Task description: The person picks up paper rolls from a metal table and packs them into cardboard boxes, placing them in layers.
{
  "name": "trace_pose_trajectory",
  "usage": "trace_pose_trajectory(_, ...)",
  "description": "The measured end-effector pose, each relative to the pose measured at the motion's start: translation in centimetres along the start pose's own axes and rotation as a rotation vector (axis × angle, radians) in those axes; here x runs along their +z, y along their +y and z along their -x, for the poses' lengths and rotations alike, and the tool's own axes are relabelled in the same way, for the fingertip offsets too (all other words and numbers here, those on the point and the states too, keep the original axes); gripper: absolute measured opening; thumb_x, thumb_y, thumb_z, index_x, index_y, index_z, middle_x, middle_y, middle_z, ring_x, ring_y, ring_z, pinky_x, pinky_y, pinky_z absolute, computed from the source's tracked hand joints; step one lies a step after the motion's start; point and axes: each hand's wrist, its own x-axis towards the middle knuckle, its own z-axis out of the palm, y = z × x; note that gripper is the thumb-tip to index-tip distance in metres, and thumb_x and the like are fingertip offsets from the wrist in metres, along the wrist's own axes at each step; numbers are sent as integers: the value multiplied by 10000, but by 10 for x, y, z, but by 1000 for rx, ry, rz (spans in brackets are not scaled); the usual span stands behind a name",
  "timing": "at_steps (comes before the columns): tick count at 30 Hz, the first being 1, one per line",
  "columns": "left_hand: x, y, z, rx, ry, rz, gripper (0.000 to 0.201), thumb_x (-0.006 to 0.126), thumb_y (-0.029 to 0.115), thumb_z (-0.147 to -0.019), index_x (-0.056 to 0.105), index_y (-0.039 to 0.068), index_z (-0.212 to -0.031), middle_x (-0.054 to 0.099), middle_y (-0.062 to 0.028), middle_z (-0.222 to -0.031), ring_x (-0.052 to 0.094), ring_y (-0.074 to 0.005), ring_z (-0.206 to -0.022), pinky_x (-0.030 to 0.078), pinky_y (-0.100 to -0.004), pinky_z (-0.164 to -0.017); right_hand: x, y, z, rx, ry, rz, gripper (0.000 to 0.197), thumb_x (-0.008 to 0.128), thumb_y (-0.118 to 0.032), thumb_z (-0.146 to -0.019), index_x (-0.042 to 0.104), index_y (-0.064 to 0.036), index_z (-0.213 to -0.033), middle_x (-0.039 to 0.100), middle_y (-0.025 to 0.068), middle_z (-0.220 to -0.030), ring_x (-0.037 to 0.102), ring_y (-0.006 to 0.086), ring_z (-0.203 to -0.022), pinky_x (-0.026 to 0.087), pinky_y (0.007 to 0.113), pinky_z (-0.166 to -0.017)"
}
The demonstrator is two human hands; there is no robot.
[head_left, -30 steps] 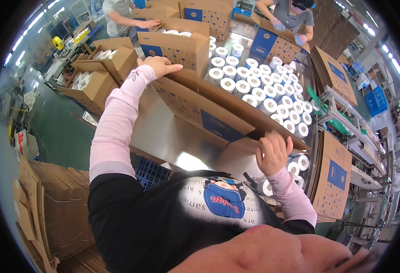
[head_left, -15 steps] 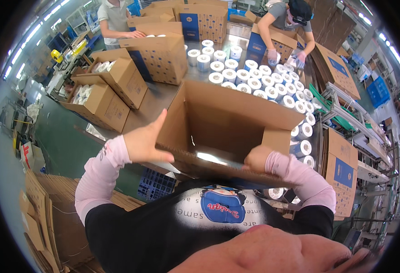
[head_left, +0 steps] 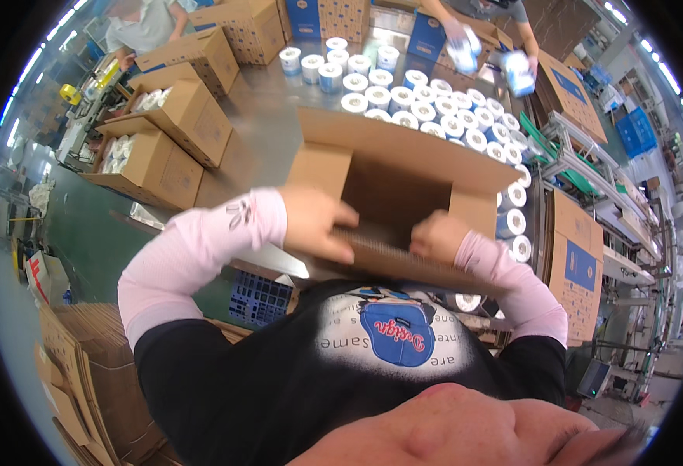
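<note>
While your right hand point(head_left: 441, 237) curls closed over the near rim of the open carton point(head_left: 411, 144), your left hand point(head_left: 316, 223) straddles the same rim, half open; whether it grips, I cannot tell. The carton stands before you, white-and-blue rolls point(head_left: 451, 126) beyond and beside it.

Left fingers point(head_left: 333, 247) and right fingers point(head_left: 432, 235) at near edge of open cardboard box point(head_left: 407, 147), blue-and-white rolls point(head_left: 451, 126) beyond

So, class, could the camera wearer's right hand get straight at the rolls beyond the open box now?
Probably not: the right hand is at the near side, and the raised far flap stands between it and the rolls.
</note>
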Motion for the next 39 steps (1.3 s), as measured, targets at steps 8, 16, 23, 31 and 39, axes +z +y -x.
trace_pose_trajectory(8, 42, -70, -53, 37, 1145, -300, 527, 752, 315, -747, 595, 59, -1180, 544, -158, -1242, 499, -356, -1164, 396, -435, -1011, -105, 21, 19, 805, 315, 98, 413, 592, -279, -863, 585, -68, -1218, 625, 168, -1102, 581, 367, -1025, 459, 445, -878)
trace_pose_trajectory(16, 249, -229, -87, -537, 1113, 624, 576, 565, 298, -914, 435, -58, -1349, 457, -268, -1380, 420, -360, -1306, 313, -397, -1100, 12, 46, 113, 536, 538, 30, 548, 506, -216, -870, 445, -133, -1408, 402, 147, -1466, 353, 375, -1350, 312, 434, -1110)
trace_pose_trajectory(23, 283, -147, -69, -382, 364, 1645, 590, 491, 457, -948, 497, 21, -1345, 556, -120, -1320, 515, -228, -1221, 397, -368, -1028, 134, 149, 312, 1314, 995, -830, 486, 407, -335, -1015, 472, -10, -1370, 534, 144, -1343, 488, 250, -1250, 387, 321, -1047)
trace_pose_trajectory(31, -38, -33, 23, 4, 523, 1381, 434, 594, 262, -844, 597, -60, -1135, 658, -145, -1064, 624, -229, -1012, 493, -317, -865, 218, 75, 133, 568, 1092, -2164, 551, 420, -523, -973, 567, -87, -1275, 611, 60, -1232, 552, 261, -1142, 445, 440, -927)
trace_pose_trajectory(39, 46, 65, -121, 130, -10, 262, 598, 574, 495, -897, 590, 0, -1231, 645, -199, -1136, 606, -320, -1074, 471, -370, -931, 21, 54, 36, 538, 883, -990, 688, 572, -440, -915, 360, -69, -1455, 284, 143, -1531, 320, 248, -1375, 272, 386, -1094)
